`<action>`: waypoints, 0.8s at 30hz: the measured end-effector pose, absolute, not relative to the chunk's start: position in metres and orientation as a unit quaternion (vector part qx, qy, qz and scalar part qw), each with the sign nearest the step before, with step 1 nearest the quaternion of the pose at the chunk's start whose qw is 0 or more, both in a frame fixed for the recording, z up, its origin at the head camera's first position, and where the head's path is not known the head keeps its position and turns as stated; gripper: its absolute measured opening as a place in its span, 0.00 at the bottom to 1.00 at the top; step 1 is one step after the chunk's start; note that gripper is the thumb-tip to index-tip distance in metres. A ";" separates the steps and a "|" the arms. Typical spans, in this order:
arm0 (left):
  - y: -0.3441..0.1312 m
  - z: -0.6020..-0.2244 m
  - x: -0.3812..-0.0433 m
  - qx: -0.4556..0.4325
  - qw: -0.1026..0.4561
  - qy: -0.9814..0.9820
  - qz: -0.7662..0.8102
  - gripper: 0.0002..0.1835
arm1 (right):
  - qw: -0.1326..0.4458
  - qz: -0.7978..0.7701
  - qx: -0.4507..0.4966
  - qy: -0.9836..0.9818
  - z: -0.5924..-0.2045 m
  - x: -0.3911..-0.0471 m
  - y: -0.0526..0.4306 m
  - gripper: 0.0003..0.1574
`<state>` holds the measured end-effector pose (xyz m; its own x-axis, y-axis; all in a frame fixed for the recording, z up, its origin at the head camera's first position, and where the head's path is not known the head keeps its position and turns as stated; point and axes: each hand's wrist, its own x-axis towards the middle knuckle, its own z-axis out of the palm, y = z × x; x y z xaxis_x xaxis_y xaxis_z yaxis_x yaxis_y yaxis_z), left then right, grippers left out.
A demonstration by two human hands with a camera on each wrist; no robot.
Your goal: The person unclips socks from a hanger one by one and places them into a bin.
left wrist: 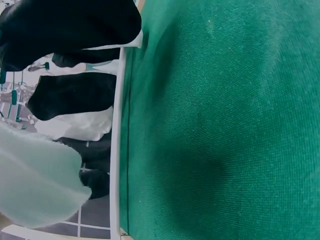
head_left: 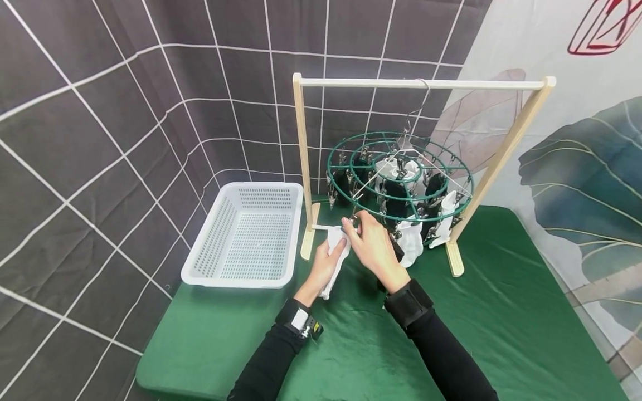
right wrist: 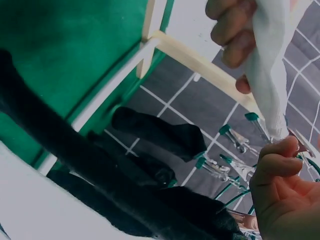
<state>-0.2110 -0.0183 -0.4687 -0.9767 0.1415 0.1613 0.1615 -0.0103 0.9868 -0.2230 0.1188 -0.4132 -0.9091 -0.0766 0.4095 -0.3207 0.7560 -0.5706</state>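
A white sock [head_left: 337, 239] hangs in my left hand [head_left: 323, 266], whose fingers and thumb grip its side; the right wrist view shows those fingers wrapped on the sock [right wrist: 270, 65]. At the sock's upper end my right hand [head_left: 373, 245] pinches a metal clip [right wrist: 299, 140], partly hidden by the fingers. Above the hands is a round green drying rack [head_left: 401, 199] with many clips. Black socks [right wrist: 157, 130] and white socks [head_left: 411, 242] hang from it. In the left wrist view the held sock [left wrist: 37, 175] shows close up, the left hand mostly out of sight.
A wooden stand [head_left: 301, 150] with a white top bar [head_left: 361, 83] carries the rack by its hook. To the left, a white plastic basket [head_left: 238, 281] sits on the green-covered table [head_left: 210, 334]. A grey gridded curtain [head_left: 241, 72] hangs behind.
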 end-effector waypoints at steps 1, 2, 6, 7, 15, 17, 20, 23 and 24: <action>-0.018 -0.469 -0.211 -0.110 0.011 -0.705 -0.701 0.18 | 0.189 0.332 0.108 -0.918 -0.412 -0.224 0.119 0.32; -0.018 -0.469 -0.211 -0.111 0.014 -0.707 -0.699 0.18 | 0.197 0.332 0.108 -0.916 -0.412 -0.225 0.119 0.31; -0.018 -0.469 -0.210 -0.107 0.018 -0.716 -0.689 0.18 | 0.232 0.342 0.111 -0.904 -0.412 -0.228 0.120 0.25; -0.019 -0.469 -0.210 -0.106 0.018 -0.720 -0.686 0.18 | 0.242 0.346 0.115 -0.899 -0.413 -0.228 0.120 0.25; -0.019 -0.465 -0.209 -0.106 0.020 -0.731 -0.674 0.18 | 0.306 0.351 0.171 -0.868 -0.418 -0.233 0.125 0.22; -0.018 -0.465 -0.209 -0.108 0.020 -0.730 -0.674 0.18 | 0.311 0.350 0.176 -0.866 -0.418 -0.233 0.126 0.21; -0.018 -0.465 -0.209 -0.110 0.020 -0.730 -0.674 0.18 | 0.316 0.354 0.186 -0.860 -0.419 -0.233 0.127 0.20; -0.018 -0.466 -0.210 -0.109 0.020 -0.729 -0.675 0.18 | 0.322 0.360 0.197 -0.853 -0.420 -0.233 0.128 0.19; -0.018 -0.466 -0.210 -0.109 0.021 -0.729 -0.675 0.18 | 0.325 0.361 0.201 -0.851 -0.420 -0.233 0.129 0.19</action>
<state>-0.2100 -0.0182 -0.4664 -0.9754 0.1310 0.1775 0.1871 0.0648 0.9802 -0.2329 0.1286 -0.4202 -0.7079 -0.1071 0.6981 -0.5762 0.6593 -0.4831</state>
